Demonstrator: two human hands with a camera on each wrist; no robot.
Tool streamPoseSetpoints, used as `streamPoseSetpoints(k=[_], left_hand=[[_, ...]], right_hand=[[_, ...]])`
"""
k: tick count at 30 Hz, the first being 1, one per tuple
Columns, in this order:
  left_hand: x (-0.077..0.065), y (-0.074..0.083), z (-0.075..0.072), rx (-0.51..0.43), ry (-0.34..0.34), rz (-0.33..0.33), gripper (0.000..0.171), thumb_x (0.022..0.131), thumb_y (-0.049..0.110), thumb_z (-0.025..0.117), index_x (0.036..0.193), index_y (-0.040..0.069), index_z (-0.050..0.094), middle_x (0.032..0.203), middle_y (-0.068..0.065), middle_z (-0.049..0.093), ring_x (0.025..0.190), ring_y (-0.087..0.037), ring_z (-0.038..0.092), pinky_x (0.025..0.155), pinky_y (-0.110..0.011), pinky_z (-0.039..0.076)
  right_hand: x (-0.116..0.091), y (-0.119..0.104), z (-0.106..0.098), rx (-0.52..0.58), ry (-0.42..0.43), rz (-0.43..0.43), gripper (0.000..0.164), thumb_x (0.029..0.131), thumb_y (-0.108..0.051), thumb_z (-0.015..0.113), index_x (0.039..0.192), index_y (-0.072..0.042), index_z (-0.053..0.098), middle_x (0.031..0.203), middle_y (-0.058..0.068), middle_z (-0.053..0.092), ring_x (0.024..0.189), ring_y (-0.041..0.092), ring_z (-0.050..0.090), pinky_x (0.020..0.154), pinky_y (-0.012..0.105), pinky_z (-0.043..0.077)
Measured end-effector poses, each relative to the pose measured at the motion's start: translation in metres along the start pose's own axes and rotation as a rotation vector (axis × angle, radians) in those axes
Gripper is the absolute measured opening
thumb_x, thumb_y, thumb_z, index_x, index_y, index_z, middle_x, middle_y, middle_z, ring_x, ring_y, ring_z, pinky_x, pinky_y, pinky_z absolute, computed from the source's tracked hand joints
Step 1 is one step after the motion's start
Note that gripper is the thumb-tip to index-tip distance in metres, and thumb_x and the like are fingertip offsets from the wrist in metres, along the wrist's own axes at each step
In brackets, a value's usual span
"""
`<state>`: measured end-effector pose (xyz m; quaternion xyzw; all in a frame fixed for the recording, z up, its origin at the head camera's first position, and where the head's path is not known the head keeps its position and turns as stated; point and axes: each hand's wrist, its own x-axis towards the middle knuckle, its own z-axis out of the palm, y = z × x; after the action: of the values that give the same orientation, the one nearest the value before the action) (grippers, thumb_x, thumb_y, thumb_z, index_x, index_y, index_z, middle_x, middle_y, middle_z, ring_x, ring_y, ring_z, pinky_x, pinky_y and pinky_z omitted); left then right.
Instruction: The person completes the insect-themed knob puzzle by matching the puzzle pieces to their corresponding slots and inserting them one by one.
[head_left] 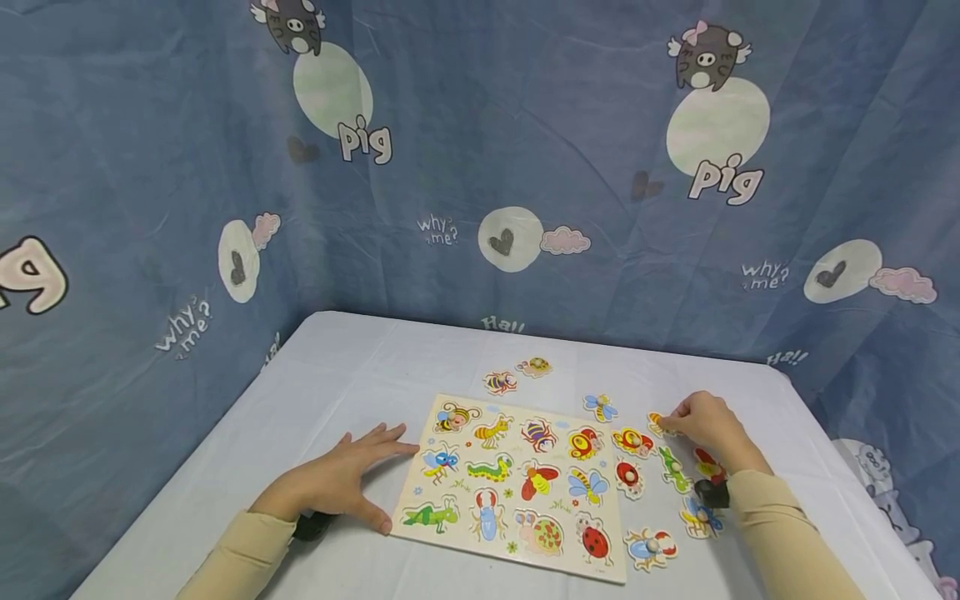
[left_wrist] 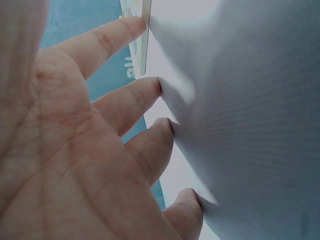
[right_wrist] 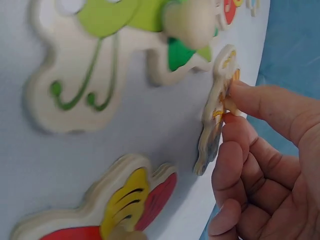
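A wooden insect puzzle board lies on the white table with printed bugs all over it. My left hand is spread along its left side, index fingertip and thumb tip at the board's edge. In the left wrist view the other fingertips rest on the cloth. To the right of the board, my right hand pinches the small wooden knob of an orange-striped insect puzzle piece between thumb and index finger. That piece stands tilted in the right wrist view, close over the table.
Around the right hand lie several knobbed pieces: a green grasshopper, a red ladybug, a blue stag beetle and a blue-winged bug. A spider piece and a snail piece lie behind the board. A blue curtain hangs behind.
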<state>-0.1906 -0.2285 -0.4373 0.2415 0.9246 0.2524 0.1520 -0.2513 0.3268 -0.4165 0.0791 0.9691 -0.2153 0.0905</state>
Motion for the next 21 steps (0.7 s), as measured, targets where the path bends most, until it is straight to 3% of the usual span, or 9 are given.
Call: streamPoseSetpoints(k=[21], left_hand=[[0.000,0.000,0.000,0.009,0.003,0.006,0.106,0.055,0.061,0.090,0.149,0.032,0.048,0.167,-0.008,0.025,0.155,-0.042,0.012,0.113,-0.079,0.003]], right_hand=[[0.006,-0.030,-0.001,0.024,0.032,-0.114,0.025,0.087,-0.030,0.074,0.085,-0.005,0.071,0.080,0.005,0.067,0.076,0.020,0.055,0.066,0.032,0.045]])
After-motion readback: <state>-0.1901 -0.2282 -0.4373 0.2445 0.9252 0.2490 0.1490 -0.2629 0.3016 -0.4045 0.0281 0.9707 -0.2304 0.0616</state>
